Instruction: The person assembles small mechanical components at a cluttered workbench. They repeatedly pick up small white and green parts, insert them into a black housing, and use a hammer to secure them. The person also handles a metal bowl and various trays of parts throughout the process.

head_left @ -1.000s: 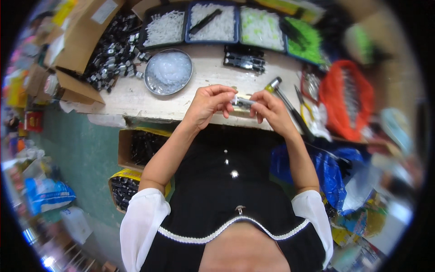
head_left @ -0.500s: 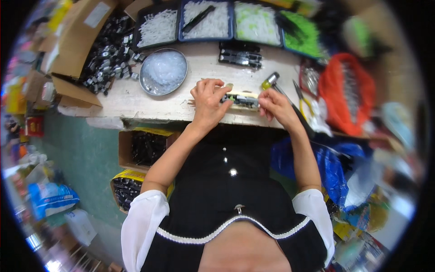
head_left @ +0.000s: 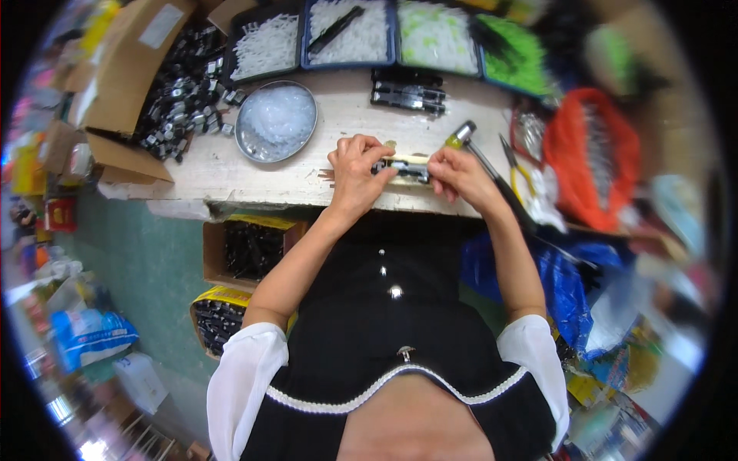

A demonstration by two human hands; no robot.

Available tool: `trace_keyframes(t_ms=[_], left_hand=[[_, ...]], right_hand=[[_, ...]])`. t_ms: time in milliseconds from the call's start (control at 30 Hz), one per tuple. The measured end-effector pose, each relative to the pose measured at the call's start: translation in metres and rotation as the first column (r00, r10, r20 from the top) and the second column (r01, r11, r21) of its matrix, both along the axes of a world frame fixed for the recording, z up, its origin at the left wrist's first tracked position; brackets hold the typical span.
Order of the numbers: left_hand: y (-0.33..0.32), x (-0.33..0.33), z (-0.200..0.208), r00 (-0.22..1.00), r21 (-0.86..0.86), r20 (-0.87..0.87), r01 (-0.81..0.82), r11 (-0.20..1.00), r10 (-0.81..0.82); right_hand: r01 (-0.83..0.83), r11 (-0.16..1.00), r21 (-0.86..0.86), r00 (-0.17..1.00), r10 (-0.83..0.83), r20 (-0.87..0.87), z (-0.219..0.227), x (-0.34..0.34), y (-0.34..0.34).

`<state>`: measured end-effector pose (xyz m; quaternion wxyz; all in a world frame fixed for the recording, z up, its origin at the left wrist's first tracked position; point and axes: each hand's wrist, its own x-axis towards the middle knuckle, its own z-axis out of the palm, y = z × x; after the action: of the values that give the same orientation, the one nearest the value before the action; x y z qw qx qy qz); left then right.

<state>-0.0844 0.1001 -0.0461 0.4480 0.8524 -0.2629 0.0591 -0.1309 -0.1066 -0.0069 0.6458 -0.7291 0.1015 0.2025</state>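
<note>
At the bench's front edge, a narrow black and silver part (head_left: 409, 170) lies lengthwise in a cream-coloured holder (head_left: 415, 159). My left hand (head_left: 358, 170) is closed round the part's left end, with the thumb in front and the fingers behind. At the opposite end, my right hand (head_left: 461, 175) is pinched, its fingertips against the part; anything between them is too small to make out. A hammer (head_left: 480, 157) with a silver and yellow head lies just beyond my right hand. Farther back, several black parts (head_left: 407, 96) of similar long shape lie in a stack.
A round metal dish (head_left: 244, 138) of translucent, gel-like material stands left. Trays of white pieces (head_left: 265, 48) and green pieces (head_left: 511, 58) line the back. Small metal-and-black pieces (head_left: 184, 107) spill from a carton (head_left: 134, 69). Yellow-handled pliers (head_left: 523, 180) and a red bag (head_left: 560, 154) lie right.
My right hand has shifted slightly left, its fingertips now closer in on the part's right end. My left hand stays on the part, almost unmoved.
</note>
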Motion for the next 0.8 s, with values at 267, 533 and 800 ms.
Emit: trace_keyframes(t_ms=[267,533,800], left_hand=[[0.0004,-0.0021,0.0046,0.997,0.022,0.083,-0.007,1.0,0.006],[0.0003,-0.002,0.0034,0.994,-0.004,0.104,-0.014,1.0,0.014],[0.0006,-0.0024,0.0044,0.994,-0.01,0.11,-0.007,1.0,0.008]], right_hand=[[0.018,1.0,-0.021,1.0,-0.018,-0.021,0.0015,0.0021,0.0048],[0.056,0.997,0.053,0.998,-0.054,-0.043,0.0019,0.0003,0.0035],[0.066,0.997,-0.042,0.997,-0.068,-0.042,-0.0013,0.0001,0.0047]])
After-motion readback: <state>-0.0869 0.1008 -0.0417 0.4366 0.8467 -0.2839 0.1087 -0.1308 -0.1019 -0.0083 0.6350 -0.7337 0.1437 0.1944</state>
